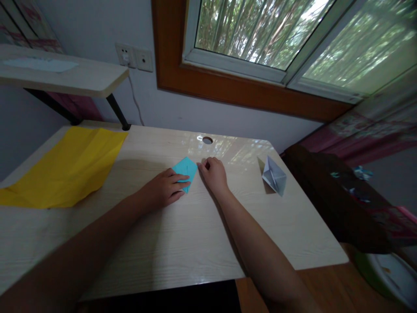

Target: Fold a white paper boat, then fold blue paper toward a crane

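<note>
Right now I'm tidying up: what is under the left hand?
The left hand presses the turquoise folded paper flat on the table. Its covered near corner cannot be seen.

Left hand (pixel 166 189) pressing blue folded paper (pixel 185 170), right hand (pixel 213 173) just beside

Bare desk (pixel 182 234) near edge; yellow sheet (pixel 65 169) left, paper boat (pixel 274 176) right.
</note>
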`<state>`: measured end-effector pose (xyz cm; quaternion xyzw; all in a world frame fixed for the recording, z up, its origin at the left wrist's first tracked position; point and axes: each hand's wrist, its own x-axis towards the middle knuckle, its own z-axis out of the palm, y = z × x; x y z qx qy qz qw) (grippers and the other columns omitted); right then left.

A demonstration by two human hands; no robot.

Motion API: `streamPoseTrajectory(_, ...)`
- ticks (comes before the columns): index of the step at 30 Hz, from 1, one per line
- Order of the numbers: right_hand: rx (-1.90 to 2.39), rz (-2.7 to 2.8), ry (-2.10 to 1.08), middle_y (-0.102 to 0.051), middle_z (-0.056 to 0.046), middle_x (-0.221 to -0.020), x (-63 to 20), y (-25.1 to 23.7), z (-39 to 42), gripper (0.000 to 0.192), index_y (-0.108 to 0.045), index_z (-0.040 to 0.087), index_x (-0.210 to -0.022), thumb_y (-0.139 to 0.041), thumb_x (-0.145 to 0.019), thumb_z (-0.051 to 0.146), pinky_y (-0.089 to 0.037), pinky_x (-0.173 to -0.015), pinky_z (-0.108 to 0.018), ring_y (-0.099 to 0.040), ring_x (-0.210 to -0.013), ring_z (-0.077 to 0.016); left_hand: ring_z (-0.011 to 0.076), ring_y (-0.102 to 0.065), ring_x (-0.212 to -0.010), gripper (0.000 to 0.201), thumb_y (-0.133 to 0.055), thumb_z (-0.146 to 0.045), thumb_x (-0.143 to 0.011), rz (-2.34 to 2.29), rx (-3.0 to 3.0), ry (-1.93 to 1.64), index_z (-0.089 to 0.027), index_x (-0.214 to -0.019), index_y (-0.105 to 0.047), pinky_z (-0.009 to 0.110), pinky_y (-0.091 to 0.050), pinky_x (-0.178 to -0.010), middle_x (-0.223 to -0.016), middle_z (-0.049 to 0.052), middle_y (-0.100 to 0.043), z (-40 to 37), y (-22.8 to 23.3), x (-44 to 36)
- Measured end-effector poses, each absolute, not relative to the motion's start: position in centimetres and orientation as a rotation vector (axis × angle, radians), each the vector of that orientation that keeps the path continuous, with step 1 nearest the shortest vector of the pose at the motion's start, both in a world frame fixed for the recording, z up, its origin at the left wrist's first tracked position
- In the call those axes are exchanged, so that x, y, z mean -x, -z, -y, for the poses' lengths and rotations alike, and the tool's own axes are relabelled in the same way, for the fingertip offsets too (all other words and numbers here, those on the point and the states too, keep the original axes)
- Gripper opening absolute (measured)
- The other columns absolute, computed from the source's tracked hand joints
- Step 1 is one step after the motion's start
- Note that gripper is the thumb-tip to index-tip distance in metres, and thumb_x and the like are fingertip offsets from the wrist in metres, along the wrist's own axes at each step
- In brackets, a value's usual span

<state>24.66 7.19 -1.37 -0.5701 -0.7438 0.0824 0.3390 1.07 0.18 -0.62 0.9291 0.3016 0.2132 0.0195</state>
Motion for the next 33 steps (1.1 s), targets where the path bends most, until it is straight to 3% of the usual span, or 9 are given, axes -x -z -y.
streamPoseTrajectory(3,1.349,1.910,-0.285,-0.059,-0.003,-0.076,-24.8,1.3,-7.2,0.020,-0.060,0.021,-0.076,-0.065,-0.091,0.033,-0.043,-0.073,-0.034,-0.054,-0.076,-0.0207,0.0246,-0.059,-0.113,0.036,-0.051,-0.032,-0.101,-0.930,-2.892,-0.650,-0.020,-0.133,-0.064,0.043,-0.042,-0.099,-0.137,0.010,-0.064,-0.1,0.4,-1.1)
streamPoseTrajectory(7,1.059,2.107,-0.363,-0.065,-0.004,-0.089,-24.8,1.2,-6.8,0.009,-0.072,0.023,-0.093,-0.067,-0.092,0.030,-0.045,-0.085,-0.036,-0.059,-0.089,-0.0208,0.0241,-0.058,-0.113,0.036,-0.050,-0.032,-0.102,-0.930,-2.888,-0.645,-0.021,-0.133,-0.063,0.042,-0.042,-0.099,-0.140,0.009,-0.062,-0.1,0.4,-1.0)
streamPoseTrajectory(15,1.035,2.392,-0.195,-0.061,-0.009,-0.114,-24.8,1.4,-6.6,0.028,-0.073,0.033,-0.122,-0.064,-0.095,0.035,-0.046,-0.093,-0.045,-0.056,-0.103,-0.0258,0.0241,-0.057,-0.111,0.035,-0.051,-0.033,-0.101,-0.916,-2.878,-0.640,-0.022,-0.132,-0.065,0.042,-0.042,-0.100,-0.139,0.008,-0.063,-0.3,0.6,-0.9)
streamPoseTrajectory(23,1.120,2.472,-0.175,-0.055,-0.010,-0.135,-25.5,0.6,-5.9,0.038,-0.067,0.038,-0.131,-0.063,-0.094,0.048,-0.044,-0.099,-0.051,-0.053,-0.111,-0.0292,0.0234,-0.056,-0.103,0.031,-0.055,-0.032,-0.098,-0.860,-2.857,-0.641,-0.031,-0.125,-0.071,0.042,-0.045,-0.095,-0.131,0.006,-0.066,-0.2,0.6,-0.5)
streamPoseTrajectory(33,1.111,2.464,-0.283,-0.050,-0.008,-0.147,-25.8,0.8,-6.1,0.055,-0.065,0.041,-0.132,-0.077,-0.081,0.055,-0.043,-0.099,-0.057,-0.047,-0.123,-0.0360,0.0247,-0.058,-0.111,0.030,-0.058,-0.027,-0.096,-0.782,-2.804,-0.679,-0.030,-0.123,-0.071,0.044,-0.046,-0.099,-0.126,0.007,-0.068,0.0,0.2,-0.3)
